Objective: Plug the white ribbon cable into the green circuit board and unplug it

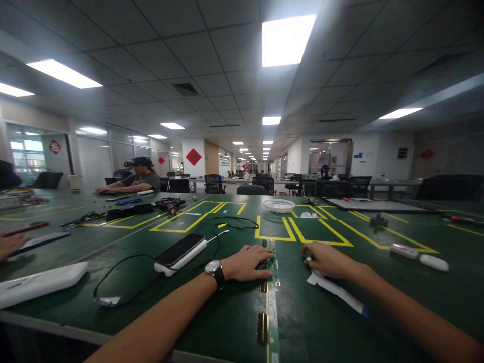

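Observation:
A long, narrow green circuit board [273,302] runs away from me along the green table, with dark connectors on its left edge. My left hand [245,263], wearing a wristwatch [215,272], lies at the board's left side. Its fingertips rest on the board, with thumb and fingers apart. To the right of the board, my right hand [325,258] is closed on a crumpled white strip [336,292] that looks like paper or tissue. The strip trails toward me and ends in a blue part. The right fingertips are partly hidden.
A phone [180,249] lies on a white power bank [181,259] with a black cable looping around it. A white basket [279,205] stands ahead. An oblong white case [434,262] lies right. Another person's hand [13,245] shows at the left edge; a seated person [141,176] works farther back.

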Available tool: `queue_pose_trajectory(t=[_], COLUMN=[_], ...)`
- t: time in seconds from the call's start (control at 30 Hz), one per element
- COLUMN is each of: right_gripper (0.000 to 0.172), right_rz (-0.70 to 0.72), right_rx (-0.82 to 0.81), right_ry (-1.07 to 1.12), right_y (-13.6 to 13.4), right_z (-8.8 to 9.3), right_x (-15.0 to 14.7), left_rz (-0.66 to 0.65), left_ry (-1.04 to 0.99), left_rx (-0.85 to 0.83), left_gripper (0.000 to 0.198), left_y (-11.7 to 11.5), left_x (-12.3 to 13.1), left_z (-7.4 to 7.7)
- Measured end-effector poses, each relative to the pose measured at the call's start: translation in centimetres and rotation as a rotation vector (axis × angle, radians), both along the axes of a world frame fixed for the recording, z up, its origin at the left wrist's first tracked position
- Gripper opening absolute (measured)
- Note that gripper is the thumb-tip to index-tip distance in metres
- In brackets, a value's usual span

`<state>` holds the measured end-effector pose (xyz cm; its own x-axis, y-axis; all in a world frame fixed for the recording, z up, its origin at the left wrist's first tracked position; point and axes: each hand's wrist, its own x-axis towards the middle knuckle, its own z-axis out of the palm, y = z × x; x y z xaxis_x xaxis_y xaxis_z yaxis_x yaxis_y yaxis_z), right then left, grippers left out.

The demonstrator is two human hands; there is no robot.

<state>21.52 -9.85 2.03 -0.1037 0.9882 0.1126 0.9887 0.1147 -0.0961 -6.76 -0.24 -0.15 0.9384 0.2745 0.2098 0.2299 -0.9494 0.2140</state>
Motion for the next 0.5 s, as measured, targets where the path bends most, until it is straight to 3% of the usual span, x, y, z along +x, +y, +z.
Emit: queue_pose_trajectory(t=[0.13,0.27,0.5], right_gripper=[0.036,0.026,0.014], right_rz=[0.013,0.007,0.176], right_rx=[-0.031,-0.034,0.036], right_ry=[0.043,0.058,0.208], right_y=[0.0,-0.2,0.1], right_z=[0.2,0.3,-0.7], right_x=[0.6,0.2,-3.1], left_rz=[0.004,0.006,0.011], left_ry=[-0.004,-0.006,-0.022], left_rx=[0.024,0.026,0.040], left_gripper=[0.058,0.057,0.055], left_y=[0.1,0.1,-0.1], left_x=[0.1,0.1,0.4], left_z=[-0.1,-0.2,-0.5])
